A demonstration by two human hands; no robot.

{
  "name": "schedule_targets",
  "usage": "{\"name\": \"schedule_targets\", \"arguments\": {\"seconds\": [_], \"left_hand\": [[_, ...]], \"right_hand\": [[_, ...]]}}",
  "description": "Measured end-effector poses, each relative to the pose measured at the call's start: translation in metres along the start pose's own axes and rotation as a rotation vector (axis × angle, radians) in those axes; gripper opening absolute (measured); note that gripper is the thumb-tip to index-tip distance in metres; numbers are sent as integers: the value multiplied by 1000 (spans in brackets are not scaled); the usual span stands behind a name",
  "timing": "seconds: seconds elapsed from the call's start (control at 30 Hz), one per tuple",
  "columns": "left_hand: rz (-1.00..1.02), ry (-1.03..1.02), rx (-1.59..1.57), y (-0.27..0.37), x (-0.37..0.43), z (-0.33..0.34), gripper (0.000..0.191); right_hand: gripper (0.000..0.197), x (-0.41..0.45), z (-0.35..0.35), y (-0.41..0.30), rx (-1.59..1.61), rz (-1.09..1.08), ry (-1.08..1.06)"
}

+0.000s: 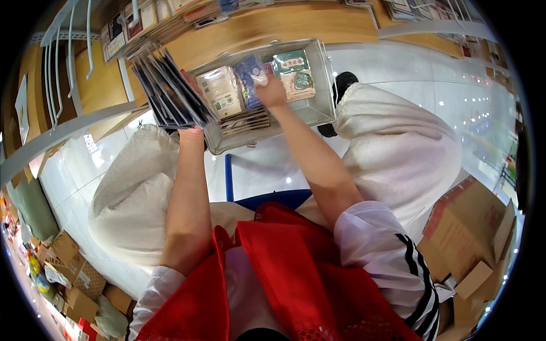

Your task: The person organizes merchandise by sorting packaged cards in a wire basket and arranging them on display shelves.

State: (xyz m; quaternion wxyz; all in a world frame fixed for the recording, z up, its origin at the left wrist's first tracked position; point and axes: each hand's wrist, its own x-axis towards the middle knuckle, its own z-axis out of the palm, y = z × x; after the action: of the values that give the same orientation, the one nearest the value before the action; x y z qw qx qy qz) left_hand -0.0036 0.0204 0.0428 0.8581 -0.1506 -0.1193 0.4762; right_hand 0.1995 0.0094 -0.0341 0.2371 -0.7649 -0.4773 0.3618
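A metal mesh basket (298, 111) stands between my knees, just in front of the wooden shelf. My left hand (193, 130) supports a fanned stack of dark, flat packets (168, 91) from below, over the basket's left end. Inside the basket my right hand (271, 90) has its fingers on a blue plastic-wrapped packet (248, 74). To the left of that packet lies a stack of cream packets (219, 91), and to its right a green and cream packet (294, 70). A row of thin packets (244, 122) stands on edge along the near side.
A wooden shelf (256, 25) holds rows of flat packets (147, 27). White metal hooks (70, 64) stick out at the upper left. A blue stool (273, 198) is beneath me. Cardboard boxes lie at the lower left (81, 298) and an open carton (463, 226) at the right.
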Motion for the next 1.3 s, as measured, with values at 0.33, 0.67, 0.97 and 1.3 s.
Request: {"name": "schedule_targets", "arguments": {"seconds": [0.33, 0.67, 0.97, 1.3], "left_hand": [[284, -13, 234, 1, 5, 5, 41], [343, 687, 785, -32, -2, 64, 30], [119, 595, 1501, -101, -19, 182, 38], [246, 419, 1051, -73, 135, 281, 32]], "right_hand": [[33, 27, -95, -43, -313, 43, -334], [40, -30, -283, -157, -488, -272, -663], [53, -38, -383, -150, 1014, -590, -746], [28, -10, -392, -161, 1691, -441, -577]]}}
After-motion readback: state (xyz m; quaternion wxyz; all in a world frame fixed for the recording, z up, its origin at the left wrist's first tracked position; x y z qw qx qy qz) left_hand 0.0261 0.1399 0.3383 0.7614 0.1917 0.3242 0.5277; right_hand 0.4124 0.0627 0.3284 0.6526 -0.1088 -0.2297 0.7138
